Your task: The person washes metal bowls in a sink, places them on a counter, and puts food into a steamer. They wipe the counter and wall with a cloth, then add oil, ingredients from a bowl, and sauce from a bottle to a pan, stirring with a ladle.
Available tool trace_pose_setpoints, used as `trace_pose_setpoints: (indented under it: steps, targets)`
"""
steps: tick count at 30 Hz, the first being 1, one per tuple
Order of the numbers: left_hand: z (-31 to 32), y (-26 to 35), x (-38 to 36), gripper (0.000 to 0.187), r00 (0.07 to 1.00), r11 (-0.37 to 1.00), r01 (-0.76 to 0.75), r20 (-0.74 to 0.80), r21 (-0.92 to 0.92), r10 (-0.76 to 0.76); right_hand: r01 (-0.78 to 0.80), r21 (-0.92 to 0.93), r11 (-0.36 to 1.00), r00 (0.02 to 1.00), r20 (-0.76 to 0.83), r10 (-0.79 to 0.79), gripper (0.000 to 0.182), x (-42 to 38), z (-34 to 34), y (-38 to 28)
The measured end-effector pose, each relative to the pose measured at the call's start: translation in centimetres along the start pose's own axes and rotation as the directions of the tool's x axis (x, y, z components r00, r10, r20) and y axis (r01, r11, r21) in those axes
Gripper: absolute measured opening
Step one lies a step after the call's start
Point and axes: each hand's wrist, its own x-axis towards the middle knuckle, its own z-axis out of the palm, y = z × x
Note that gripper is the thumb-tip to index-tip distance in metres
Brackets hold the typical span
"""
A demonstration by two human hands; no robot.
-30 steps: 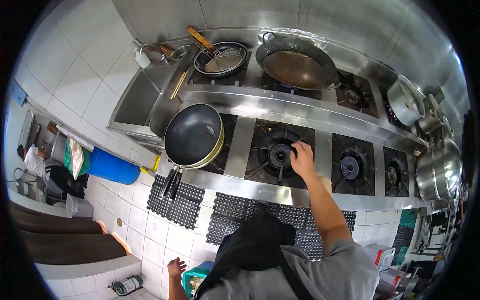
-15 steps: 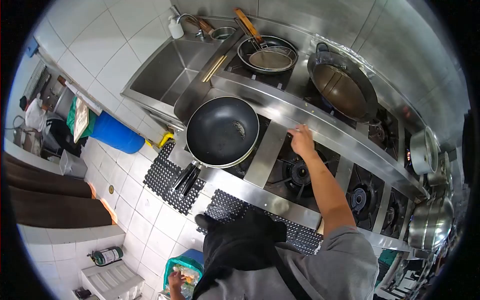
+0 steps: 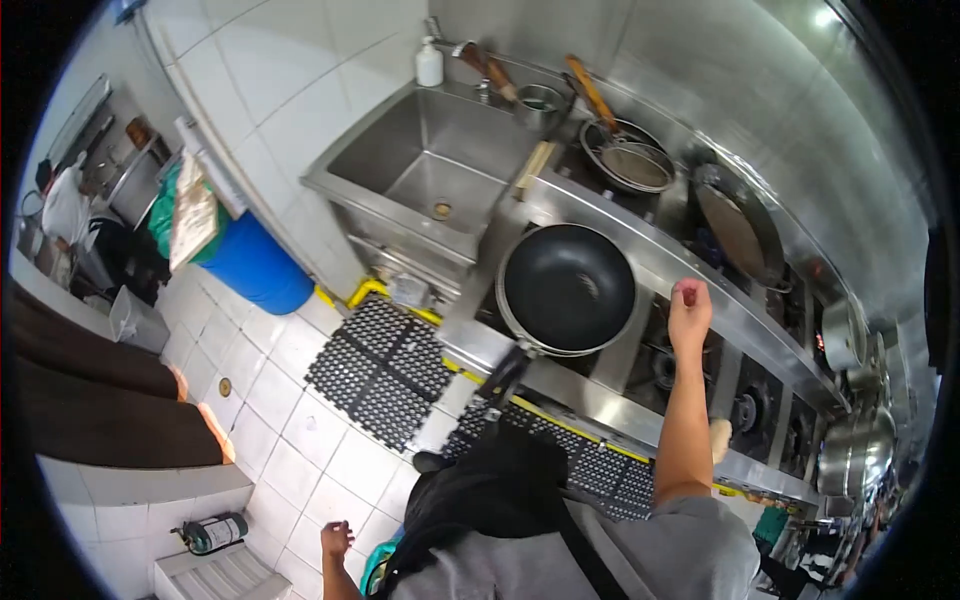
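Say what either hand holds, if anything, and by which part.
The left hand holds nothing visible; the right hand is curled, so whether it grips anything cannot be told.

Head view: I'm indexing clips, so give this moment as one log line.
right hand: curled, over stove | left hand: low, away from stove | black pan: on stove, front row

Frying pan [image 3: 565,285] kinda blocks left of the right hand [image 3: 690,312], steel ledge [image 3: 622,236] runs behind it, but there's room over the burner [image 3: 658,368] between pan and forearm [image 3: 684,415].
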Motion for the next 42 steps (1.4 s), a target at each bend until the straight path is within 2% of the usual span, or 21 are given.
trace_pose_setpoints:
  steps: [2, 4, 6, 8, 12, 14, 16, 19, 22, 24, 26, 27, 30, 32, 33, 34, 36, 37, 38, 39, 42]
  targets:
    - [-3.3, 3.4, 2.7, 0.033, 0.994, 0.995, -0.092, -0.048, 0.027, 0.094, -0.061, 0.008, 0.998, 0.998, 0.017, 0.060, 0.016, -2.5, 3.0, -2.3]
    - [-5.9, 7.0, 5.6, 0.029, 0.982, 0.984, -0.174, -0.063, 0.039, 0.176, 0.073, -0.036, 0.997, 0.994, 0.082, -0.070, 0.019, -4.3, 5.8, -4.2]
    - [-7.1, 11.0, 8.7, 0.029, 0.966, 0.967, -0.250, -0.060, 0.042, 0.253, 0.067, -0.086, 0.994, 0.994, 0.096, -0.058, 0.022, -4.8, 8.2, -6.6]
    - [-8.1, 15.2, 11.2, 0.029, 0.945, 0.946, -0.320, -0.055, 0.051, 0.323, 0.135, 0.010, 0.991, 0.980, 0.147, -0.135, 0.023, -4.5, 10.7, -8.6]
    - [-6.9, 23.8, 14.3, 0.028, 0.838, 0.839, -0.544, 0.034, -0.015, 0.544, 0.044, 0.082, 0.996, 0.977, 0.204, -0.060, 0.031, -1.8, 16.7, -13.4]
    - [-7.0, 26.9, 15.3, 0.032, 0.814, 0.805, -0.581, 0.102, 0.121, 0.572, 0.016, 0.073, 0.997, 0.977, 0.211, -0.031, 0.036, -0.2, 20.6, -15.6]
    - [-7.8, 29.6, 15.9, 0.036, 0.817, 0.787, -0.577, 0.158, 0.219, 0.555, 0.074, 0.399, 0.914, 0.953, 0.243, -0.183, 0.040, 1.9, 24.9, -16.3]
    - [-10.6, 32.7, 17.7, 0.036, 0.822, 0.747, -0.568, 0.200, 0.345, 0.533, 0.127, 0.359, 0.925, 0.939, 0.257, -0.229, 0.041, 3.8, 31.4, -19.2]
    - [-13.1, 35.7, 21.0, 0.034, 0.850, 0.798, -0.523, 0.118, 0.299, 0.513, 0.150, 0.238, 0.959, 0.853, 0.460, -0.248, 0.028, 4.5, 37.0, -22.4]
    - [-14.1, 39.1, 22.5, 0.033, 0.860, 0.823, -0.510, 0.128, 0.251, 0.494, 0.095, 0.287, 0.953, 0.804, 0.542, -0.243, 0.019, 3.9, 40.1, -24.4]
    - [-14.6, 43.6, 24.0, 0.033, 0.865, 0.841, -0.501, 0.139, 0.204, 0.482, 0.231, 0.139, 0.963, 0.694, 0.670, -0.263, 0.024, 4.0, 41.4, -26.3]
    - [-14.6, 46.2, 25.0, 0.033, 0.844, 0.826, -0.532, 0.188, 0.183, 0.502, 0.218, 0.110, 0.970, 0.682, 0.693, -0.232, 0.023, 3.8, 42.2, -26.5]
    - [-14.9, 54.2, 29.8, 0.034, 0.762, 0.765, -0.626, 0.326, 0.149, 0.560, 0.146, 0.014, 0.989, 0.733, 0.669, -0.118, 0.024, 2.4, 44.2, -26.4]
    - [-13.7, 60.7, 31.3, 0.033, 0.614, 0.655, -0.752, 0.447, 0.079, 0.651, 0.056, -0.018, 0.998, 0.794, 0.607, -0.033, 0.026, 0.3, 45.9, -24.9]
    - [-12.9, 64.6, 30.9, 0.032, 0.600, 0.650, -0.756, 0.485, 0.084, 0.636, 0.024, -0.009, 1.000, 0.840, 0.542, -0.016, 0.028, -0.9, 46.9, -24.2]
    - [-11.5, 67.3, 32.7, 0.032, 0.540, 0.605, -0.792, 0.556, 0.081, 0.632, -0.054, -0.064, 0.997, 0.826, 0.557, 0.080, 0.028, -2.2, 47.5, -25.9]
    - [-8.3, 72.0, 35.5, 0.032, 0.402, 0.577, -0.816, 0.683, -0.034, 0.610, -0.010, -0.021, 1.000, 0.817, 0.576, 0.020, 0.032, -6.3, 49.4, -26.4]
    - [-6.8, 75.2, 33.1, 0.031, 0.392, 0.582, -0.812, 0.780, 0.044, 0.488, -0.008, -0.145, 0.989, 0.766, 0.636, 0.099, 0.033, -7.8, 48.9, -29.5]
    - [-4.7, 77.2, 32.3, 0.030, 0.343, 0.534, -0.841, 0.848, 0.085, 0.404, 0.034, -0.153, 0.988, 0.760, 0.645, 0.073, 0.038, -10.6, 49.8, -29.2]
    - [-2.1, 78.1, 31.6, 0.030, 0.277, 0.519, -0.852, 0.900, 0.068, 0.337, -0.035, -0.129, 0.991, 0.708, 0.697, 0.115, 0.038, -12.8, 50.4, -29.6]
    - [6.1, 79.3, 31.2, 0.030, 0.094, 0.386, -0.918, 0.996, 0.087, 0.001, -0.136, -0.037, 0.990, 0.799, 0.587, 0.131, 0.030, -20.5, 49.8, -31.9]
